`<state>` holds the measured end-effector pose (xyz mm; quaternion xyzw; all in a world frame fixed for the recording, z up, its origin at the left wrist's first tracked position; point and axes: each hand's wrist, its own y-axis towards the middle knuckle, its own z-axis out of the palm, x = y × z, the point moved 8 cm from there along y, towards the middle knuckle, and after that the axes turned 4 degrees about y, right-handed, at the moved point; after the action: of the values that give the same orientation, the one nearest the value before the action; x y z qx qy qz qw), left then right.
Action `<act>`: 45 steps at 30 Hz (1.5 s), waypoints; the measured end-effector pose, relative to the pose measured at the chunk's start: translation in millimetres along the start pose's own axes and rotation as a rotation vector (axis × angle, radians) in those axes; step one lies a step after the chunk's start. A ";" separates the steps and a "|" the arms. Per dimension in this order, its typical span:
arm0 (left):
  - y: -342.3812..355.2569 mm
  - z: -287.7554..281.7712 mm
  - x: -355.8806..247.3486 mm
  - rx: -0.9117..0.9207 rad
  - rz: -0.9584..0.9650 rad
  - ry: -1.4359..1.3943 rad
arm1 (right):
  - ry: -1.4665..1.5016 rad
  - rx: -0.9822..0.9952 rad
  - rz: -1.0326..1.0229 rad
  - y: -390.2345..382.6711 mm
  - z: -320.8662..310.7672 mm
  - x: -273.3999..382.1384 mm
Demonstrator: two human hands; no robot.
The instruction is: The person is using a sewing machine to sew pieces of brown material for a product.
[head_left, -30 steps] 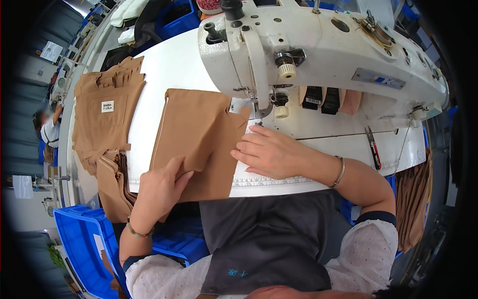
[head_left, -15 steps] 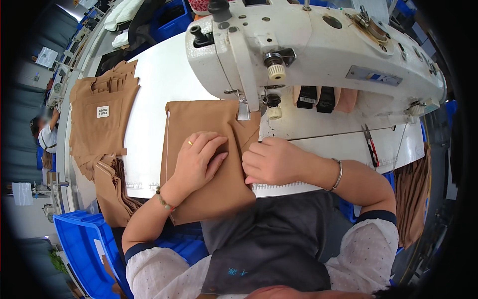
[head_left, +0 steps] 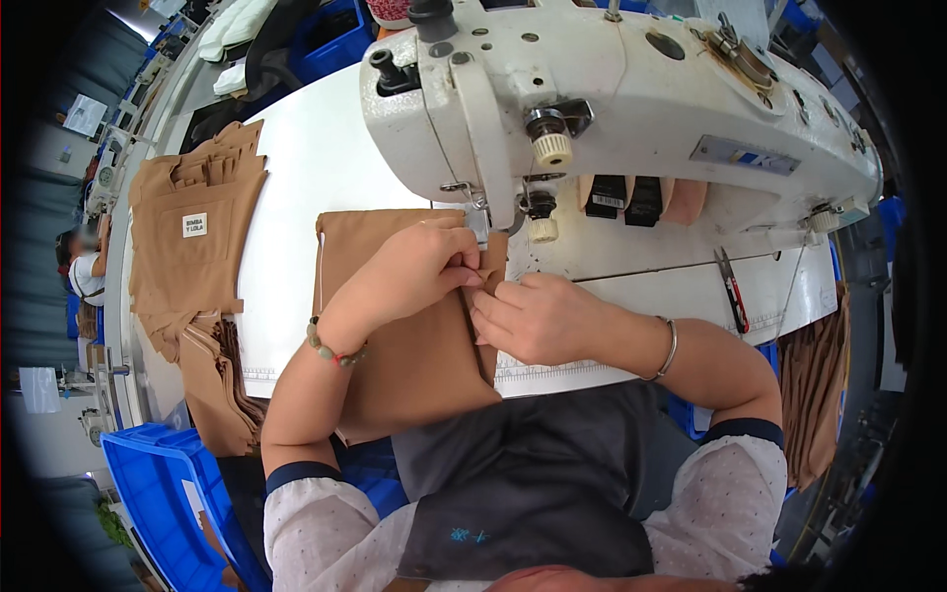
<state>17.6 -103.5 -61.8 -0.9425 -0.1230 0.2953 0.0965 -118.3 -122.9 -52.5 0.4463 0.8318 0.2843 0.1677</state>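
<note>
A brown fabric piece (head_left: pixel 414 365) lies under my hands on the white sewing table, its right edge near the presser foot of a sewing machine (head_left: pixel 631 99). My left hand (head_left: pixel 429 261) reaches over the cloth, its fingers pinching a fold at the right edge, just in front of the needle area. Right beside it, my right hand (head_left: pixel 528 318) has curled fingers closed on the same edge. The two sets of fingertips nearly meet, and the fold between them is partly hidden.
A stack of brown cut pieces (head_left: pixel 192 227) with a white label lies at the left. Thread snips with red handles (head_left: pixel 733 291) rest on the right. A blue crate (head_left: pixel 163 503) stands at the lower left; brown fabric (head_left: pixel 814 385) hangs at the right. A person sits far left.
My left hand has moved right and away from me, from the middle of the cloth to its right edge, and now pinches there. My right hand has shifted slightly left.
</note>
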 end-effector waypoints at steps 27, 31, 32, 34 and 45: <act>-10.3 -8.2 2.1 -0.359 0.012 -0.056 | -0.007 0.000 -0.047 2.6 -2.0 8.9; -11.0 -9.8 -1.9 -0.405 0.070 -0.056 | -0.048 -0.113 -0.113 2.9 -7.5 13.0; -11.6 -11.0 -4.1 -0.428 0.098 -0.047 | -0.048 -0.113 -0.113 2.9 -7.7 13.1; -10.6 -10.5 -3.1 -0.442 0.099 -0.050 | -0.042 -0.092 -0.096 3.3 -6.8 12.4; -5.5 -8.4 0.2 -0.439 0.081 -0.077 | 0.023 0.071 -0.025 1.8 -2.1 10.3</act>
<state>21.7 -99.2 -53.7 -0.9332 -0.1501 0.3006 -0.1274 -123.9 -114.2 -50.1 0.4382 0.8488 0.2575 0.1455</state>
